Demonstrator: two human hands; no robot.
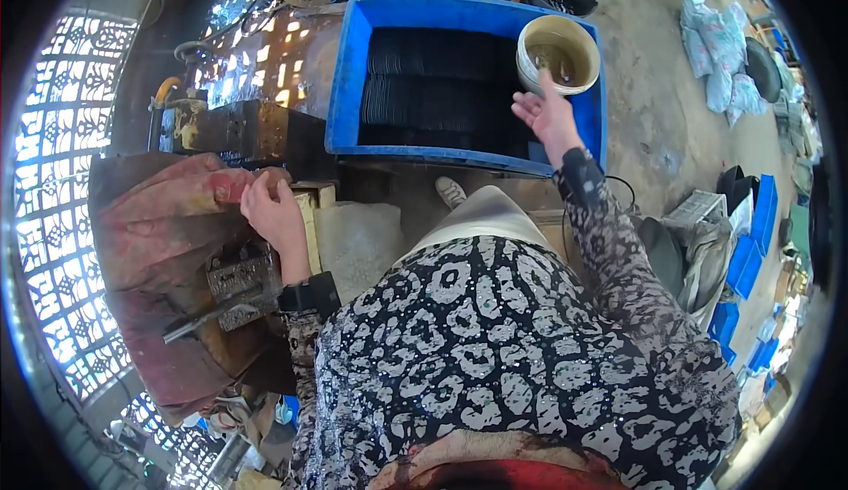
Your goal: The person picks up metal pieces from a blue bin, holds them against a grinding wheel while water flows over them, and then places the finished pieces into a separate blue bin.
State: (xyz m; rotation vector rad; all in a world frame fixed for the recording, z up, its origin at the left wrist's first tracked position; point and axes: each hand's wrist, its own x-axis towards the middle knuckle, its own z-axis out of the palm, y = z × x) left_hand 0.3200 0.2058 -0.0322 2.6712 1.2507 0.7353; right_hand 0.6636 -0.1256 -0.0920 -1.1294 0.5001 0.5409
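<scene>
My right hand [549, 117] is held over the near side of a whitish bucket [527, 67], fingers apart and nothing visible in them. One fingertip reaches past the bucket's rim, above murky yellowish liquid [555, 59]. The bucket stands at the right end of a blue rectangular crate [415, 151]. Tight rows of thin black pieces [433, 79] fill the rest of the crate. On the left, my left hand [269, 212] is by the edge of a red-brown cloth [150, 225], its fingers loosely bent and apart. Whether it touches the cloth is hard to tell.
A dark, worn machine [221, 128] stands left of the crate. Nearer, a metal bar [212, 315] juts out from under the cloth. A grey sheet [358, 243] lies beside my left wrist. Bags [717, 49] and blue bins [749, 243] line the right side.
</scene>
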